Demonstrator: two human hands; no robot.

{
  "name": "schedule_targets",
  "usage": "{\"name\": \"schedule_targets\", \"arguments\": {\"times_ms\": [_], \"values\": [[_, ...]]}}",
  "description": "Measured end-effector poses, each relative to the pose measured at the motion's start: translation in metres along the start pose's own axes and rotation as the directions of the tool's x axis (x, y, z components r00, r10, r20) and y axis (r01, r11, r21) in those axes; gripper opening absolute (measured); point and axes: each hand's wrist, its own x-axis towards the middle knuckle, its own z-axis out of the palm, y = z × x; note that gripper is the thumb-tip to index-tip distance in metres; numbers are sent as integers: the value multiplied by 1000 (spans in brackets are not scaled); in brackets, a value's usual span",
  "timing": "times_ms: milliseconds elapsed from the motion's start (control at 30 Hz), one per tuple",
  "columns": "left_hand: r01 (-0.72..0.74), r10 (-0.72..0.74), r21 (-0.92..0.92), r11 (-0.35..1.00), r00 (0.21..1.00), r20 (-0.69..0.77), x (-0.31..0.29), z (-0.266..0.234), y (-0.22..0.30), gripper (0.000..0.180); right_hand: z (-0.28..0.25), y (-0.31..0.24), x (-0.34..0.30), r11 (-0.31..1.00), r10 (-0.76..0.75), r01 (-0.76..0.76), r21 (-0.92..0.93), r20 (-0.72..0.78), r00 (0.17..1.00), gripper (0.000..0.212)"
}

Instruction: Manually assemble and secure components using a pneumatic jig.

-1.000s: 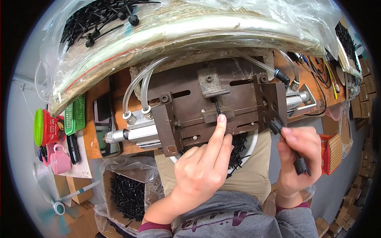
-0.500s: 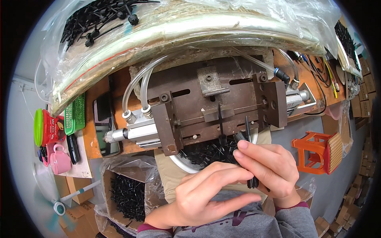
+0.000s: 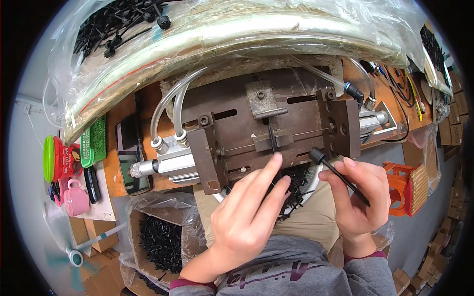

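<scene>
A black plastic stem (image 3: 271, 132) lies across the small block in the middle of the brown metal fixture (image 3: 237, 133). My left hand (image 3: 244, 217) is closed about its near end, index fingertip beside the shaft; the fingers hide that end. My right hand (image 3: 363, 197), further right, pinches another black stem with a round cap (image 3: 339, 173), cap tilted up toward the fixture. Under my left fingers, a white round basin (image 3: 313, 183) holds many loose black pieces (image 3: 295, 190).
Air cylinders (image 3: 180, 165) with clear hoses (image 3: 165, 106) flank the fixture. A plastic-wrapped ledge (image 3: 232, 42) with black stems runs along the back. A lined carton (image 3: 190, 239) of black pieces stands lower left. An orange stool (image 3: 402, 185) is at right; a phone (image 3: 131, 172) lies left.
My left hand has moved up to the stem in the fixture. My right hand has drawn away to the right, and the capped stem in it now points up and left.
</scene>
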Motion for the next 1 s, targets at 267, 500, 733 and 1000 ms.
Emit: {"name": "schedule_targets", "arguments": {"times_ms": [267,500,733,1000], "values": [[-12,-15,193,981,991,136,10,2,2,28,-13,6,-2,874,203,-248,418,151,968,69],[-17,13,35,999,994,111,12,-5,0,30,-14,-8,11,367,608,-663,653,371,702,73],[-80,101,-350,933,994,42,1,-14,12,33,-5,-10,11,113,534,-665,738,519,667,63],[2,-18,167,986,995,96,5,4,2,28,-13,-7,-1,571,502,-605,555,347,792,41]]}}
